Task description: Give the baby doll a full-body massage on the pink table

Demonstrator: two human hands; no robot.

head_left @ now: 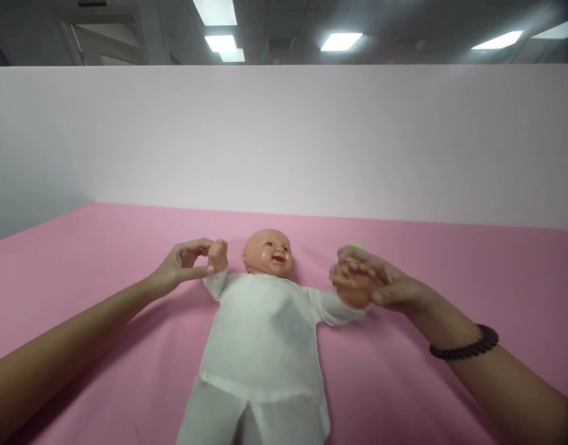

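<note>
A baby doll [265, 334] in a white top and white trousers lies on its back, its bald head [267, 250] toward the far side. My left hand [184, 261] pinches the doll's hand [217, 256] on the left between thumb and fingers. On the right, my right hand [390, 281] is closed around the doll's other hand [354, 285], slightly smeared by motion. Both doll arms are spread out sideways. Behind my right fingers a small bright green thing [356, 246] shows in part; its kind is hidden.
The doll lies on a pink surface [102, 247]. A white upright panel [284, 136] stands along its far edge. Above that panel, ceiling lights [342, 42] and a door frame [107, 40] appear. A dark braided band [466, 346] circles my right wrist.
</note>
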